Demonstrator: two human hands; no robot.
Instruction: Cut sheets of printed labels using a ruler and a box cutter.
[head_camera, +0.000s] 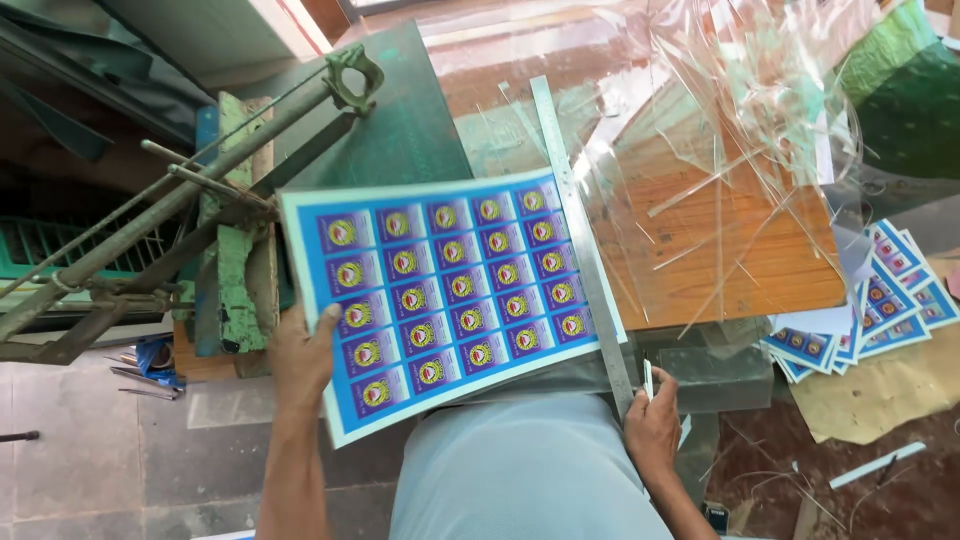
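Holding the large blue printed sheet of round-emblem stickers (450, 290) by its left edge, you are keeping it flat over the near part of the wooden table (740, 260), where it is lying partly on a dark green cutting mat (400, 120) and reaching out past the table's near edge toward your body. Your left hand (300, 355) is pinching the sheet at that edge, thumb on top across the outer sticker column and fingers underneath, so it is closed on the sheet rather than resting loose. The sheet is looking light, thin, glossy and floppy, likely to sag or crease if lifted by one corner, so taking it by an edge with the other side supported seems wisest. A long steel ruler (585, 240) is lying along the sheet's right edge. Your right hand (652, 425) is curling around a small slim cutting blade (648, 380) just beside the ruler's near end, gripping it firmly. Clear plastic offcut strips (740, 110) are piling up over the far right of the table, cut sticker sheets (880, 300) are fanning out at the right, and a green metal lever cutter (240, 200) is standing at the left.
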